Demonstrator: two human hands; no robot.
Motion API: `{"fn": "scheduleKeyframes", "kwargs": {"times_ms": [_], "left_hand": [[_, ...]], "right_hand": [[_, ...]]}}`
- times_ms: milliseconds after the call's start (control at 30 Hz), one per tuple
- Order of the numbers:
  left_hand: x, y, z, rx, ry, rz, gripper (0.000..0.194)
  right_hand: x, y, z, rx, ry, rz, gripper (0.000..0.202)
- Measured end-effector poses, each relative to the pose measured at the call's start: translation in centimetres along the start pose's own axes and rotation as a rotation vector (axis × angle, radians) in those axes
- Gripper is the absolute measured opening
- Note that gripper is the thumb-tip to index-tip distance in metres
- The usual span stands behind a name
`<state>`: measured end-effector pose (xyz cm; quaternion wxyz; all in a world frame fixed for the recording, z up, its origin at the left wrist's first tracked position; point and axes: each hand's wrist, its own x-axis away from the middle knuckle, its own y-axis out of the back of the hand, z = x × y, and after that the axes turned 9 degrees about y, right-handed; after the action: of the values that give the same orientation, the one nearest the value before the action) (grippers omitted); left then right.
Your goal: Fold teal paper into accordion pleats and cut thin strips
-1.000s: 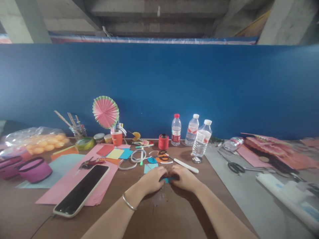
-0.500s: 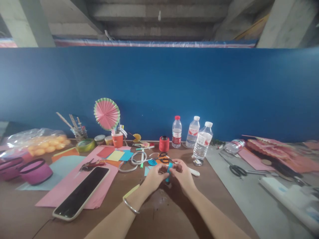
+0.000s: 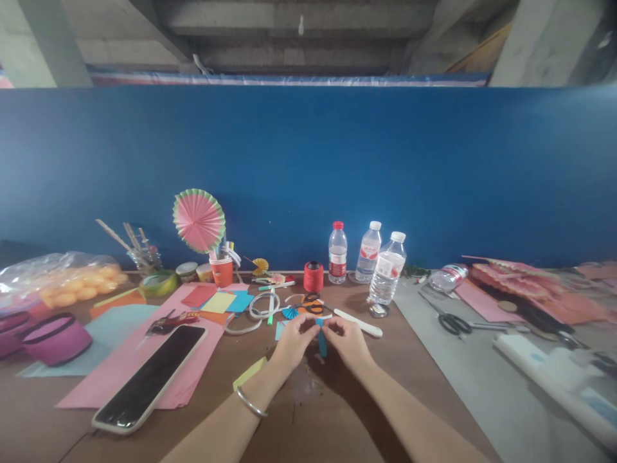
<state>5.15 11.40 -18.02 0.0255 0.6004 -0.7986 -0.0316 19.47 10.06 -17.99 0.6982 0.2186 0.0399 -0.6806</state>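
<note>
A narrow folded strip of blue paper (image 3: 322, 344) hangs between my two hands above the brown table. Its upper end is pinched by my left hand (image 3: 295, 339), which has a silver bangle at the wrist, and by my right hand (image 3: 348, 341) from the other side. Just beyond the fingers lie a small pleated blue fan (image 3: 290, 312) and orange-handled scissors (image 3: 313, 305). A white flat tool (image 3: 359, 323) rests behind my right hand. Beside my left forearm is a yellow paper piece (image 3: 249, 373).
A phone (image 3: 152, 378) lies on pink paper at the left, near coloured squares. A red thread spool (image 3: 313, 276) and upright water bottles (image 3: 387, 270) stand at the back. Black scissors (image 3: 453, 323) and a white power strip (image 3: 544, 366) lie on the right.
My hands have shifted slightly, and the blue strip now hangs lower and more visibly between them. More of the white tool shows. The whole view has moved a little.
</note>
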Motion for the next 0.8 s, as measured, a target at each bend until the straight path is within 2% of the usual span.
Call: {"fn": "scheduleKeyframes", "kwargs": {"times_ms": [167,267,333,433,567,667,800], "left_hand": [[0.4,0.2,-0.9,-0.056,-0.042,0.032,0.036],[0.5,0.3,-1.2,-0.117,-0.067,0.049,0.029],[0.4,0.4,-1.0,-0.144,-0.09,0.005,0.024],[-0.1,0.5,-0.2,-0.102,-0.087,-0.076,0.021],[-0.5,0.6,0.6,-0.047,-0.084,-0.076,0.016],[-0.3,0.9,0.2,-0.146,-0.102,-0.084,0.01],[0.4,1.2,-0.9,-0.319,-0.133,-0.039,0.008]], "right_hand": [[0.0,0.0,-0.1,0.1,0.073,0.036,0.02],[0.1,-0.1,-0.1,0.131,0.1,0.037,0.018],[0.2,-0.2,0.2,0.113,0.111,0.022,0.017],[0.4,-0.2,0.8,0.072,0.126,0.025,0.025],[0.4,0.0,1.0,0.096,0.208,0.059,0.021],[0.1,0.4,0.6,0.152,0.232,0.037,0.017],[-0.2,0.8,0.0,0.174,0.184,-0.012,0.015]]}}
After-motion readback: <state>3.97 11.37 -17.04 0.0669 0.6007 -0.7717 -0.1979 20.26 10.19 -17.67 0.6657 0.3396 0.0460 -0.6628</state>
